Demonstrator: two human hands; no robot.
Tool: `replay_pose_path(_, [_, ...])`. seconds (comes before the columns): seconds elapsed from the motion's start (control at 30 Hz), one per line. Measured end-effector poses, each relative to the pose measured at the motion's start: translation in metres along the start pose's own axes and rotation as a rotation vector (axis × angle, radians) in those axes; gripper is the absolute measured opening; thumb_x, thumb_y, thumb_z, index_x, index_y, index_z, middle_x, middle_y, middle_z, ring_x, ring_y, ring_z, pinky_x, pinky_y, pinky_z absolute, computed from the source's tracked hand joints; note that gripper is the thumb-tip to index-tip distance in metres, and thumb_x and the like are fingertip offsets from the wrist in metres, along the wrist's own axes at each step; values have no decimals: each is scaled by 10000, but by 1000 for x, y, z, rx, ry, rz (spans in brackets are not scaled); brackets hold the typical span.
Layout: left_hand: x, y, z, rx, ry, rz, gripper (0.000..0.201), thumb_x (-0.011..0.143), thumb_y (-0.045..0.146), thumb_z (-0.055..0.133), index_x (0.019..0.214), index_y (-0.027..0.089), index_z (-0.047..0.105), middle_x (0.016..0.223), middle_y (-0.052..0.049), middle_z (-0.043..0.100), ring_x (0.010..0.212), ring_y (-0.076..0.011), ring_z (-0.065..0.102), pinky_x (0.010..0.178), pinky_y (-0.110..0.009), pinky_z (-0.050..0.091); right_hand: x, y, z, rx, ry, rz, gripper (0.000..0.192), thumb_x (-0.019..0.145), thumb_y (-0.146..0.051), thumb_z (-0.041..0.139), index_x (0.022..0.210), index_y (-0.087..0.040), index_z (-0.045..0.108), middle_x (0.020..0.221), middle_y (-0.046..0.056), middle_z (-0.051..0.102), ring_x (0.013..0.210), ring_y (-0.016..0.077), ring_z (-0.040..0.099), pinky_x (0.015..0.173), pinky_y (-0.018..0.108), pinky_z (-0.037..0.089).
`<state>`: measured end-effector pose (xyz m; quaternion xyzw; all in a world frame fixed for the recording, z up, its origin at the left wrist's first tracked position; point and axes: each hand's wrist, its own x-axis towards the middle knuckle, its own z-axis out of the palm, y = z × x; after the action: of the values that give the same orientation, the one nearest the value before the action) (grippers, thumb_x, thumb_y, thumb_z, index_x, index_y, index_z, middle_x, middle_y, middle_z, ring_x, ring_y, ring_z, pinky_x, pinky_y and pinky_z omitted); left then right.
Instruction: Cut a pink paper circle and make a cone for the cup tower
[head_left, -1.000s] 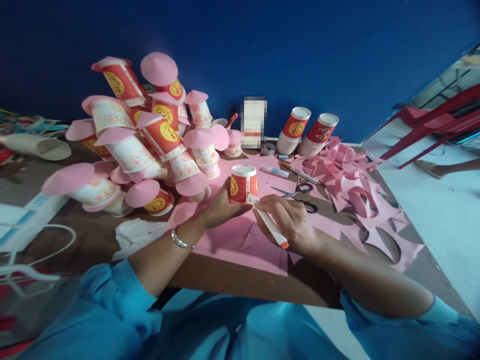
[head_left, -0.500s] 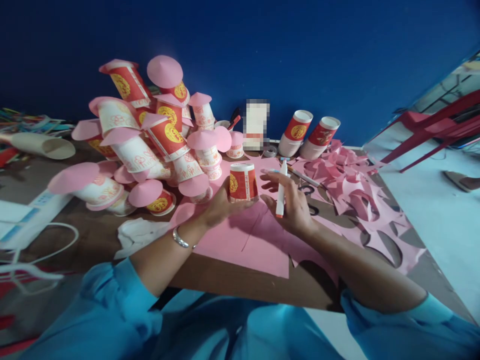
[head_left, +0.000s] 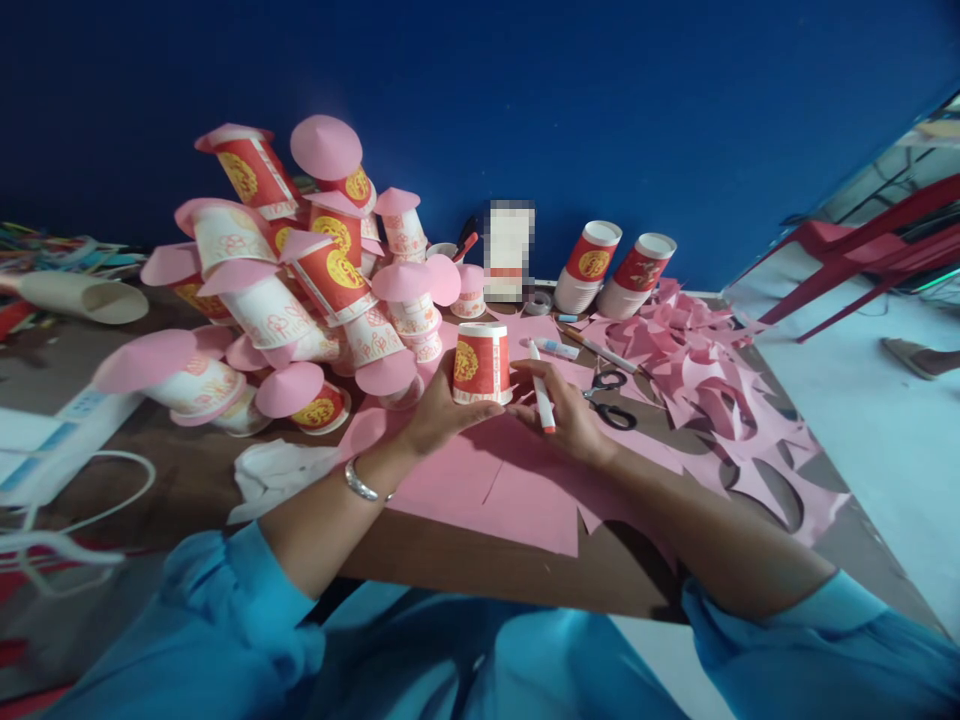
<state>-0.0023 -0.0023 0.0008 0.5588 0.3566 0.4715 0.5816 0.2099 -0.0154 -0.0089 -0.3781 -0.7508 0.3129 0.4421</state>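
A red and white paper cup (head_left: 482, 365), bottom end up, is in my left hand (head_left: 442, 400), with the thumb along its lower rim. My right hand (head_left: 566, 412) is closed on a white marker (head_left: 541, 388) with an orange end, and its fingertips are at the cup's right side. Under both hands lies pink paper (head_left: 480, 500) with a dark line on it. Scissors (head_left: 613, 400) with dark handles lie right of my right hand. Beyond it is a small white and blue tube (head_left: 556, 348).
Cups with pink paper cones (head_left: 326, 265) are piled at the left. Two leaning cup stacks (head_left: 589, 265) stand by the blue wall. Cut pink scraps (head_left: 697, 350) cover the right side. A power strip (head_left: 67, 430) with a white cable is at far left, a red chair (head_left: 847, 245) at right.
My right hand has moved left with the marker, up to the cup. The cup has shifted slightly left in my left hand. The scissors and tube now show more fully.
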Motion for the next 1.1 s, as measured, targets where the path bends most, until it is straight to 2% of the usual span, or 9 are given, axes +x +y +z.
replay_pose_path(0.1, [1,-2,2,62,62,18,835,617,471,966,1234,195,476,1255,-154,673,1165,-340,690,964,-499,598,0,-2,2,-49,4,12,447,952,-501,702,1276,-224,565,1045,111,766,858,234,758,758,385,615])
replay_pose_path(0.23, [2,-9,3,123,120,59,815,646,463,950,1248,210,463,1240,-149,681,1163,-339,695,948,-506,608,-1,0,6,-34,-2,40,466,953,-513,691,1294,-222,566,1074,127,761,898,252,764,791,414,627])
replay_pose_path(0.37, [-1,-8,4,149,67,61,813,661,441,944,1269,218,453,1271,-155,677,1182,-339,691,966,-502,604,-2,4,7,-28,22,50,439,958,-500,681,1287,-232,570,1050,116,764,915,268,765,799,440,630])
replay_pose_path(0.47, [-4,-2,3,160,-20,25,762,742,438,884,1305,217,421,1322,-162,661,1212,-334,681,1013,-517,586,-2,6,6,-44,32,67,443,961,-487,678,1300,-223,568,1038,112,766,896,270,765,779,433,624])
replay_pose_path(0.67, [-5,2,-3,209,-117,68,643,857,416,747,1376,260,401,1404,-119,620,1305,-323,634,1098,-511,547,-1,5,3,-12,16,67,463,974,-481,662,1332,-209,553,1102,123,765,955,262,758,808,412,612])
replay_pose_path(0.8, [-4,3,-2,234,-75,81,694,844,429,755,1417,247,409,1391,-121,635,1291,-333,635,1095,-521,548,-1,6,3,-33,31,80,481,970,-503,664,1340,-214,563,1135,128,752,980,268,746,839,427,603])
replay_pose_path(0.9, [-4,5,3,149,-24,77,781,795,415,822,1435,261,402,1417,-142,626,1284,-348,642,1052,-529,574,-1,8,3,-10,35,91,519,952,-529,685,1362,-243,546,1171,118,741,933,251,744,811,420,610])
replay_pose_path(1.0, [-5,7,9,56,-28,105,812,780,379,850,1445,294,393,1467,-146,596,1293,-349,644,1023,-524,592,-1,9,5,36,28,52,569,931,-540,714,1385,-259,516,1189,117,737,923,241,743,793,408,616])
replay_pose_path(1.1, [-5,5,9,57,-34,127,838,773,359,863,1455,278,383,1491,-166,574,1308,-361,636,1046,-529,580,-1,9,6,36,32,32,585,926,-539,723,1391,-253,515,1209,132,727,955,250,739,808,415,614])
